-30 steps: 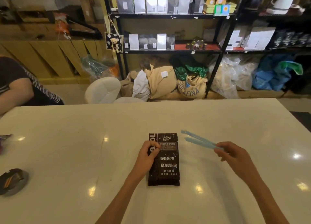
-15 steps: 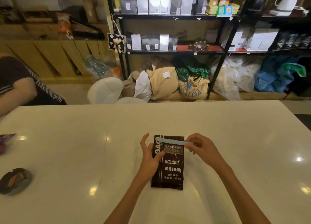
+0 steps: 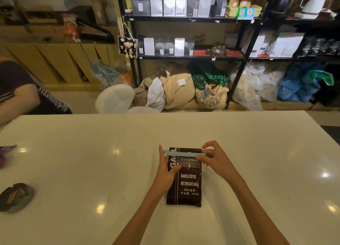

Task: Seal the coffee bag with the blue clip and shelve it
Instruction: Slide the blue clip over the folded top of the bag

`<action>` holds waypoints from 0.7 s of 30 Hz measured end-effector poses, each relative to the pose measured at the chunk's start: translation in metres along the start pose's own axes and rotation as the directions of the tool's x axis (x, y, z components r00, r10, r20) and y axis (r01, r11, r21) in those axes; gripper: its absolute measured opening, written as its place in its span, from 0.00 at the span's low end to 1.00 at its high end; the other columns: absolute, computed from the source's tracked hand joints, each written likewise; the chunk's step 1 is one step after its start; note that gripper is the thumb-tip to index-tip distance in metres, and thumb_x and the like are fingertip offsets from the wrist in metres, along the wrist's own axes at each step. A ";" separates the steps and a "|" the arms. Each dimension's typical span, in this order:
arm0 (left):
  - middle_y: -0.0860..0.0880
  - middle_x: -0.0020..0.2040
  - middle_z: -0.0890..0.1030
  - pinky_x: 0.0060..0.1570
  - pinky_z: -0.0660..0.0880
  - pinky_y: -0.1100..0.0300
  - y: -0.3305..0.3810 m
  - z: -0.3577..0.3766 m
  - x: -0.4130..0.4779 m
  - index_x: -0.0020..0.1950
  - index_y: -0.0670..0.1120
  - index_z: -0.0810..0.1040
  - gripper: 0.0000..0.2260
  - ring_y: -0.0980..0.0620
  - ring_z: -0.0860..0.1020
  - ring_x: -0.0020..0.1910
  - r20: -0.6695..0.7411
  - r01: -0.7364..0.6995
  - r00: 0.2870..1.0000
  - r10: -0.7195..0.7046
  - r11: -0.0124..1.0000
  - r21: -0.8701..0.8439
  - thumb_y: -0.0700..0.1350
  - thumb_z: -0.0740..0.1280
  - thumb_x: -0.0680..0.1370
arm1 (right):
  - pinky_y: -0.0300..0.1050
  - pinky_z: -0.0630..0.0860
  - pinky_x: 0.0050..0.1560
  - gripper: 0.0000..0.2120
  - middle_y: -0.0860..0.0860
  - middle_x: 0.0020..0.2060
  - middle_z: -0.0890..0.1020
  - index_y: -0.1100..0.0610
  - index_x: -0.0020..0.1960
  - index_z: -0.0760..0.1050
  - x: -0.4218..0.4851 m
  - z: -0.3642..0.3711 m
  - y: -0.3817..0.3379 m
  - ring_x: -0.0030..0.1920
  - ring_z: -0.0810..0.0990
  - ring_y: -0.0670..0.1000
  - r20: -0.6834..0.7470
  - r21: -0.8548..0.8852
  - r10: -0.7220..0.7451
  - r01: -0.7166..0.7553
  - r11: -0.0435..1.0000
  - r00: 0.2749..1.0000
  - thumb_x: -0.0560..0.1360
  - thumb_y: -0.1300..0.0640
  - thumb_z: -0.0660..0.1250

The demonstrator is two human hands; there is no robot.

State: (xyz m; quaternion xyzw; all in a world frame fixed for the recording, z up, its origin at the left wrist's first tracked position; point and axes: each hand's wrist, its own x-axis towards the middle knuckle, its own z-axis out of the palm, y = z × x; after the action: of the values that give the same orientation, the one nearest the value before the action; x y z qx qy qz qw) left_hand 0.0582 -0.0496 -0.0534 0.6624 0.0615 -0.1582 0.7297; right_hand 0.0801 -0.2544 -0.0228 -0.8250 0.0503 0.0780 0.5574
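A dark brown coffee bag (image 3: 189,185) with white print lies flat on the white table (image 3: 257,152), its top end pointing away from me. The long light-blue clip (image 3: 182,153) lies straight across the bag near its top edge. My left hand (image 3: 165,171) rests on the bag's left side, thumb on the bag and fingers touching the clip's left end. My right hand (image 3: 215,160) pinches the clip's right end between thumb and fingers. Whether the clip is snapped shut on the bag I cannot tell.
A black metal shelf unit (image 3: 184,20) with rows of coffee bags stands beyond the table, sacks (image 3: 209,95) piled beneath it. Another person's arm (image 3: 18,97) leans at the far left. A dark round dish (image 3: 14,197) and a purple wrapper (image 3: 6,152) sit at the table's left.
My right hand carried the open clip from the right over to the bag's top, and the clip now spans the full width. My left hand slid up to its left end.
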 end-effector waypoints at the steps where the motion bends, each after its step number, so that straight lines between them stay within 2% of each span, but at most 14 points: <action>1: 0.49 0.70 0.69 0.46 0.82 0.60 0.000 -0.001 0.001 0.77 0.59 0.34 0.44 0.52 0.78 0.61 0.004 -0.007 1.000 0.007 1.000 0.004 0.35 0.64 0.80 | 0.34 0.76 0.32 0.17 0.50 0.44 0.84 0.56 0.55 0.69 0.000 0.001 0.000 0.36 0.80 0.43 0.002 0.008 0.000 0.000 1.000 1.000 0.73 0.55 0.74; 4: 0.49 0.69 0.69 0.42 0.81 0.63 0.000 -0.004 0.002 0.78 0.57 0.35 0.44 0.57 0.78 0.56 0.021 -0.028 0.999 0.028 1.000 0.014 0.34 0.64 0.79 | 0.32 0.75 0.32 0.16 0.53 0.47 0.84 0.57 0.55 0.69 0.001 0.003 -0.001 0.36 0.79 0.43 0.011 0.012 -0.002 0.002 1.000 1.000 0.74 0.56 0.73; 9: 0.49 0.68 0.70 0.43 0.82 0.59 -0.002 -0.008 0.005 0.78 0.59 0.42 0.42 0.52 0.79 0.58 0.036 -0.028 0.999 0.029 0.999 -0.025 0.34 0.66 0.78 | 0.31 0.75 0.30 0.16 0.56 0.50 0.83 0.58 0.57 0.68 0.005 0.003 -0.001 0.38 0.80 0.44 0.018 -0.028 0.009 -0.008 1.000 1.000 0.75 0.56 0.72; 11: 0.48 0.67 0.72 0.45 0.82 0.58 -0.004 -0.011 0.006 0.76 0.58 0.52 0.35 0.50 0.79 0.59 0.036 -0.038 0.999 0.039 0.999 -0.025 0.37 0.67 0.78 | 0.31 0.75 0.30 0.16 0.57 0.52 0.83 0.57 0.56 0.67 0.005 0.003 0.000 0.40 0.80 0.45 0.009 -0.045 0.008 -0.008 0.999 1.000 0.75 0.55 0.72; 14: 0.46 0.63 0.75 0.45 0.82 0.59 -0.004 -0.011 0.005 0.69 0.55 0.62 0.19 0.49 0.81 0.56 -0.020 -0.009 1.000 0.008 0.999 -0.048 0.48 0.64 0.80 | 0.30 0.75 0.31 0.16 0.56 0.52 0.82 0.56 0.56 0.67 0.005 0.005 0.001 0.43 0.81 0.44 -0.014 -0.064 0.003 -0.004 0.998 1.000 0.75 0.55 0.72; 16: 0.45 0.60 0.78 0.45 0.82 0.57 -0.003 -0.008 0.006 0.65 0.51 0.66 0.14 0.49 0.83 0.52 -0.085 0.013 0.996 -0.023 0.994 -0.113 0.52 0.62 0.81 | 0.29 0.74 0.30 0.16 0.55 0.52 0.82 0.57 0.57 0.67 0.005 0.006 0.001 0.43 0.80 0.44 -0.025 -0.067 0.001 -0.002 0.998 1.000 0.75 0.56 0.71; 19: 0.42 0.53 0.81 0.40 0.82 0.58 -0.001 -0.005 0.010 0.61 0.44 0.71 0.12 0.52 0.84 0.43 -0.195 -0.018 0.980 -0.022 0.979 -0.202 0.48 0.64 0.80 | 0.29 0.75 0.31 0.16 0.57 0.52 0.83 0.58 0.56 0.66 0.007 0.008 0.002 0.43 0.81 0.44 -0.022 -0.051 -0.002 0.001 0.999 1.000 0.75 0.57 0.72; 21: 0.40 0.52 0.82 0.39 0.81 0.58 0.002 -0.005 0.014 0.61 0.42 0.73 0.12 0.52 0.84 0.41 -0.231 -0.027 0.972 -0.032 0.969 -0.245 0.44 0.66 0.79 | 0.31 0.76 0.32 0.17 0.57 0.53 0.83 0.57 0.57 0.66 0.008 0.008 0.005 0.45 0.81 0.46 -0.033 -0.027 0.002 -0.003 1.000 0.999 0.75 0.57 0.72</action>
State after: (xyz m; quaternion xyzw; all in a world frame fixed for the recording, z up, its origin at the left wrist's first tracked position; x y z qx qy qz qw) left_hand 0.0727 -0.0468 -0.0563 0.5806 0.1669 -0.0714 0.7937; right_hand 0.0864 -0.2485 -0.0315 -0.8335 0.0597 0.0658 0.5454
